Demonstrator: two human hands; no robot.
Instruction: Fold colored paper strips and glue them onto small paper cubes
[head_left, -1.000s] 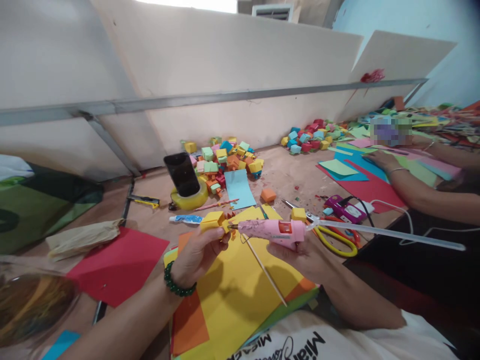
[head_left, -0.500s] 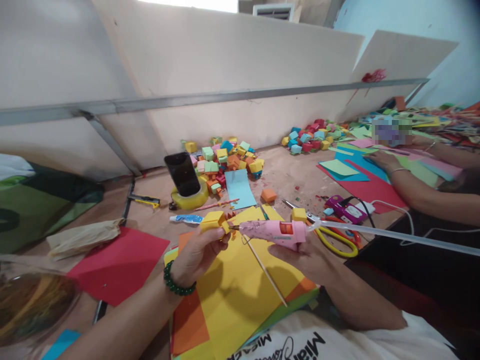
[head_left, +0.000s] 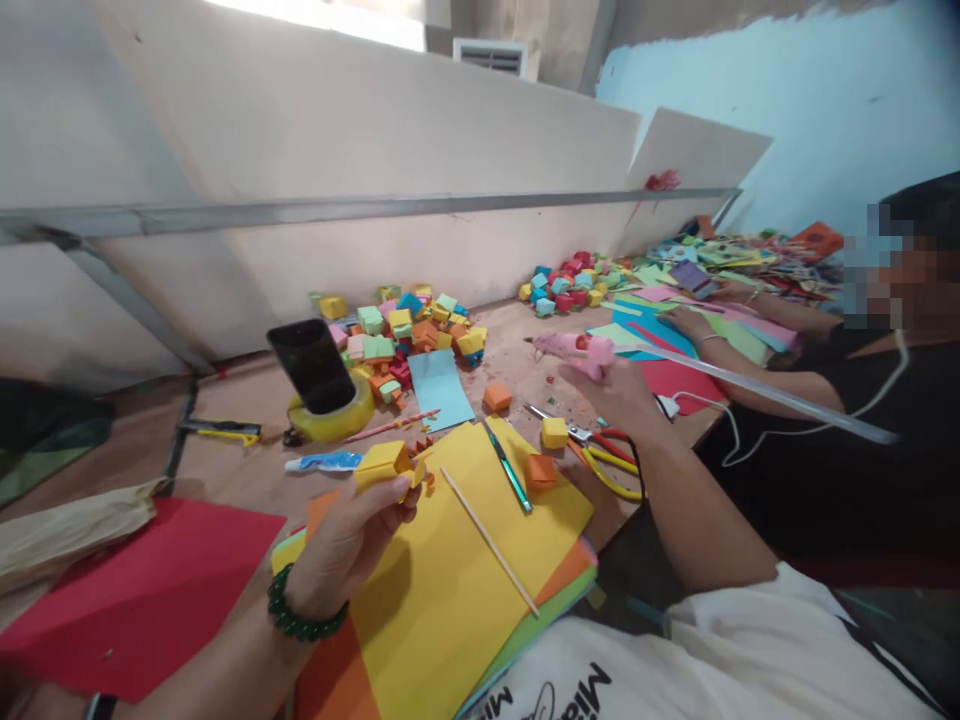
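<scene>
My left hand (head_left: pixel 367 525), with a green bead bracelet at the wrist, pinches a small yellow paper box (head_left: pixel 384 463) over the left edge of the yellow sheets (head_left: pixel 427 600). Up and to the right, my right hand (head_left: pixel 607 385) is wrapped round a pink glue gun (head_left: pixel 574 350); its nozzle points left and a long clear glue stick trails out behind it. On the yellow sheets lie a thin wooden stick (head_left: pixel 489 540), a teal pen (head_left: pixel 510 468) and an orange paper cube (head_left: pixel 541 471). A yellow cube (head_left: pixel 554 433) sits beside scissors (head_left: pixel 611 470).
Piles of coloured paper cubes (head_left: pixel 375 348) (head_left: pixel 562 285) stand along the wall. A phone (head_left: pixel 311 365) leans on a tape roll (head_left: pixel 334 415). Red paper (head_left: pixel 150 590) lies at left. At right sits a person (head_left: pixel 817 430) with hands on coloured papers.
My right hand has carried the glue gun up and right, away from the yellow box. My left hand still holds the box. The view has turned right, showing more of the other person.
</scene>
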